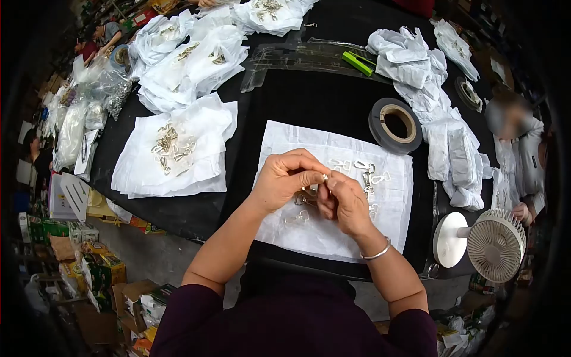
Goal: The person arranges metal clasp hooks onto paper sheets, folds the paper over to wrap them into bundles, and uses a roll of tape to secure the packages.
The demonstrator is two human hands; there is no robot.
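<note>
White paper sheets (276, 232) lie on the black table in front of me, with several metal clasps (370, 172) spread over them. Above the paper, my left hand (288, 178) is closed in a pinch on a small shiny metal piece (325, 177). My right hand (348, 202) meets it fingertip to fingertip, its fingers closed at the same piece. The exact shape of the piece is hidden by the fingers. More clasps (297, 218) lie just below my left hand.
Left of the paper is a sheet stack (202, 172) bearing clasps. A black tape roll (395, 126), green tool (358, 63), wrapped white bundles (437, 149) and small fan (495, 244) are to the right. A person (529, 154) sits at far right.
</note>
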